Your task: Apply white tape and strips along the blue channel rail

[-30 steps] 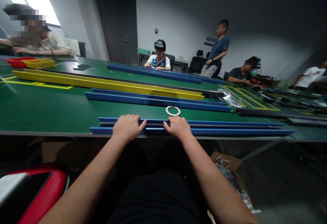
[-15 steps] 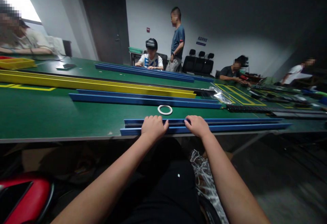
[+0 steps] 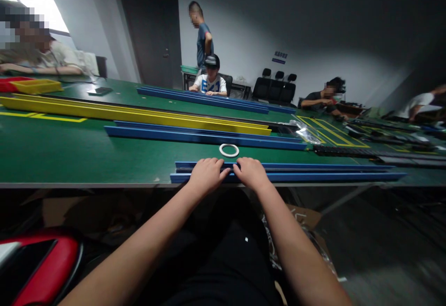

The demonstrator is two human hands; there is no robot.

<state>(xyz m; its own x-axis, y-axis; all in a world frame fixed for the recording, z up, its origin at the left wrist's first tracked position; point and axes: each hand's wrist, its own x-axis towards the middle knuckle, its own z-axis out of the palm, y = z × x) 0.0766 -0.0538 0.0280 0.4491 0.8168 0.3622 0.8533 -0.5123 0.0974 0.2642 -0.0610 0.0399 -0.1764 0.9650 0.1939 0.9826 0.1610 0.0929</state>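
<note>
A long blue channel rail (image 3: 324, 176) lies along the near edge of the green table, with a dark groove down its middle. Over its left part is my left hand (image 3: 206, 176), fingers curled across the far wall and thumb pointing inward. Close beside it, my right hand (image 3: 251, 174) grips the same rail, its thumb near the left thumb. What the fingertips press inside the groove is hidden. Just beyond my hands a white ring, like a roll of tape (image 3: 229, 150), lies flat on the table.
Another blue rail (image 3: 202, 138) and a yellow rail (image 3: 139, 114) lie farther back, with more blue rails (image 3: 205, 100) behind. Clear plastic film (image 3: 306, 133) sits at their right end. Yellow and red trays (image 3: 36, 85) stand far left. Several people are around the table; a red seat (image 3: 52, 269) is lower left.
My right hand has slid left along the rail, close to my left hand, which stays on it. The standing person has moved left, behind the seated one. The view has shifted slightly.
</note>
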